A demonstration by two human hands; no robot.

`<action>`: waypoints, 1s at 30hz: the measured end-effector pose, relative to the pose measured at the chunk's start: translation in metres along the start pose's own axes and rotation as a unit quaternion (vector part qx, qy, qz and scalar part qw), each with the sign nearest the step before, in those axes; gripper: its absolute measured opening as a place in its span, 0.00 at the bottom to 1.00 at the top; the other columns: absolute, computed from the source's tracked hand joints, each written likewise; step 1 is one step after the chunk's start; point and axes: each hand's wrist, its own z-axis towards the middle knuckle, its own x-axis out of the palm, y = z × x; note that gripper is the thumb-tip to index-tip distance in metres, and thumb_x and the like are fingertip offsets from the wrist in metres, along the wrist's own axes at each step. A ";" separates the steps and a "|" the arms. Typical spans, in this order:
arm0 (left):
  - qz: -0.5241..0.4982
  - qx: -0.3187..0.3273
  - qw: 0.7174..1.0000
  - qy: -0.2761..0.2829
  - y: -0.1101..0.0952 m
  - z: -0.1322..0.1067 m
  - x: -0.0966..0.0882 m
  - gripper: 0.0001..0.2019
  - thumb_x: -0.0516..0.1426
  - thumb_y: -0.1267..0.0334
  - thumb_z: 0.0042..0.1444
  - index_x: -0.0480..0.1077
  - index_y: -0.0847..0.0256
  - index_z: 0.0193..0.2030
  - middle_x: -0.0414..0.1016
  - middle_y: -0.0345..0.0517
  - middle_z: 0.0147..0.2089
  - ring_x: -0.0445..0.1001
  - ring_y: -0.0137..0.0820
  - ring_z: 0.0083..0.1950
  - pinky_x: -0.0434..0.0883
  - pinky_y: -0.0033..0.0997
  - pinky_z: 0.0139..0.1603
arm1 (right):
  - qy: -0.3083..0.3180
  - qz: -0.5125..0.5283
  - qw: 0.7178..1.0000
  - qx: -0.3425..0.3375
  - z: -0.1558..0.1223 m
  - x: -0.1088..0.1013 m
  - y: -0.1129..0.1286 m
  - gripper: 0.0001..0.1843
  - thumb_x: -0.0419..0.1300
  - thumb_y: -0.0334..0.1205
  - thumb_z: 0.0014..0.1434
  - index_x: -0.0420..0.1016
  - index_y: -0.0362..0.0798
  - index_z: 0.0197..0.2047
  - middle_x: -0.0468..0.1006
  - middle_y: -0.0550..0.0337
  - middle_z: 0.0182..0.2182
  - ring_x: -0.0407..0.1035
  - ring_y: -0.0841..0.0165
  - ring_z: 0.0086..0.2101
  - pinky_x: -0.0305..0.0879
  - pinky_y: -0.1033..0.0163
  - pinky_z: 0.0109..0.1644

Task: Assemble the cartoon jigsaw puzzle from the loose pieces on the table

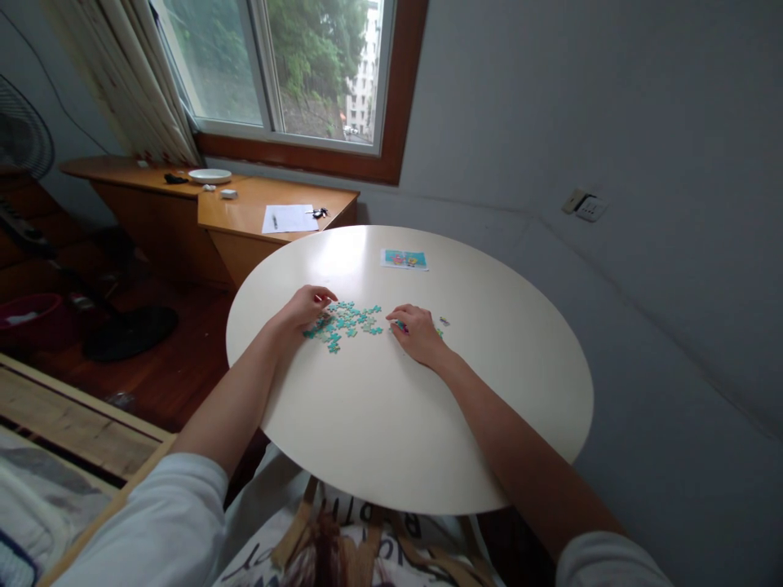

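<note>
Over the bench (391, 424), left hand (307, 305) and right hand (418, 333) flank the pieces (351, 319); I can't tell whether either grip holds any. Best spread them flat.

Tabletop (367, 432): smooth, white, glossy, catching window light
Puzzle pieces (351, 316): thin card by look, printed
Picture sheet (404, 259): paper or thin card, printed; finish too small to tell
Desk (245, 214): wood-look, smooth, softly shiny
Window surround (404, 90): brown wood, varnished look
Curtain (126, 81): cloth, matt
Wall (519, 98): matt, mostly smooth
Floor (177, 367): reddish wood-look, low sheen
Sleeve (168, 509): matt white cloth
</note>
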 end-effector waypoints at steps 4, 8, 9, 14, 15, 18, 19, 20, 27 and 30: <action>-0.011 -0.002 0.998 -0.054 0.003 0.003 -0.001 0.13 0.55 0.62 0.47 0.77 0.66 0.34 0.72 0.45 0.29 0.65 0.27 0.28 0.63 0.28 0.30 | 0.005 0.003 1.000 0.000 0.000 0.001 -0.001 0.11 0.55 0.31 0.56 0.77 0.49 0.40 0.76 0.53 0.44 0.69 0.62 0.45 0.58 0.51 0.53; -0.012 -0.008 0.997 -0.072 0.008 0.005 -0.003 0.12 0.56 0.62 0.46 0.77 0.65 0.33 0.73 0.46 0.30 0.66 0.29 0.29 0.64 0.28 0.32 | 0.009 0.004 1.000 0.003 0.001 0.001 0.000 0.11 0.55 0.31 0.57 0.77 0.48 0.40 0.76 0.53 0.43 0.69 0.62 0.45 0.58 0.51 0.53; -0.014 -0.011 0.997 -0.074 0.009 0.005 -0.003 0.12 0.56 0.62 0.45 0.77 0.65 0.33 0.73 0.46 0.29 0.66 0.29 0.30 0.64 0.28 0.32 | 0.010 0.005 1.000 0.003 0.001 0.001 0.000 0.11 0.55 0.31 0.57 0.77 0.48 0.40 0.76 0.53 0.43 0.69 0.62 0.45 0.57 0.51 0.53; -0.029 -0.004 0.996 -0.085 0.008 0.004 -0.005 0.12 0.55 0.66 0.41 0.76 0.65 0.32 0.71 0.43 0.28 0.66 0.28 0.29 0.64 0.28 0.32 | 0.006 0.009 1.000 -0.004 0.000 0.002 -0.002 0.11 0.55 0.31 0.56 0.77 0.49 0.39 0.76 0.53 0.43 0.69 0.63 0.44 0.57 0.51 0.53; -0.031 -0.002 0.996 -0.089 0.007 0.003 -0.005 0.12 0.55 0.66 0.40 0.76 0.65 0.31 0.70 0.43 0.27 0.66 0.28 0.28 0.64 0.28 0.31 | 0.005 0.009 1.000 -0.004 0.000 0.002 -0.003 0.11 0.56 0.31 0.56 0.77 0.49 0.39 0.76 0.53 0.43 0.69 0.63 0.44 0.57 0.51 0.53; -0.042 -0.001 0.995 -0.093 0.005 0.002 -0.005 0.11 0.55 0.67 0.39 0.75 0.65 0.30 0.68 0.40 0.25 0.65 0.27 0.27 0.63 0.27 0.30 | 0.008 0.010 1.000 -0.002 0.000 0.003 -0.003 0.11 0.55 0.31 0.56 0.77 0.49 0.39 0.76 0.53 0.43 0.69 0.62 0.44 0.58 0.51 0.52; -0.046 -0.003 0.995 -0.089 0.004 0.002 -0.006 0.11 0.54 0.67 0.38 0.75 0.64 0.30 0.67 0.39 0.24 0.64 0.27 0.26 0.63 0.27 0.29 | 0.009 0.011 1.000 -0.003 0.000 0.003 -0.002 0.11 0.55 0.31 0.57 0.77 0.49 0.39 0.76 0.53 0.43 0.69 0.62 0.44 0.58 0.51 0.52; -0.049 -0.003 0.995 -0.085 0.004 0.001 -0.007 0.11 0.54 0.67 0.38 0.75 0.64 0.29 0.66 0.39 0.24 0.64 0.26 0.26 0.62 0.27 0.28 | 0.008 0.012 1.000 -0.004 0.000 0.002 -0.002 0.11 0.55 0.31 0.57 0.77 0.49 0.39 0.76 0.53 0.43 0.69 0.63 0.44 0.58 0.51 0.52; -0.027 0.000 0.997 -0.079 0.005 -0.003 -0.023 0.11 0.55 0.69 0.37 0.74 0.64 0.29 0.67 0.40 0.25 0.64 0.26 0.27 0.62 0.26 0.28 | 0.010 0.008 1.000 -0.003 0.000 0.001 0.000 0.11 0.55 0.31 0.56 0.77 0.49 0.39 0.76 0.53 0.43 0.69 0.63 0.44 0.59 0.52 0.51; -0.020 -0.017 1.000 -0.007 0.005 -0.008 -0.029 0.10 0.58 0.64 0.37 0.75 0.64 0.29 0.69 0.41 0.26 0.66 0.27 0.27 0.62 0.26 0.27 | 0.013 0.010 1.000 -0.004 0.000 0.002 -0.001 0.11 0.55 0.31 0.56 0.77 0.49 0.40 0.76 0.53 0.43 0.69 0.63 0.44 0.59 0.52 0.52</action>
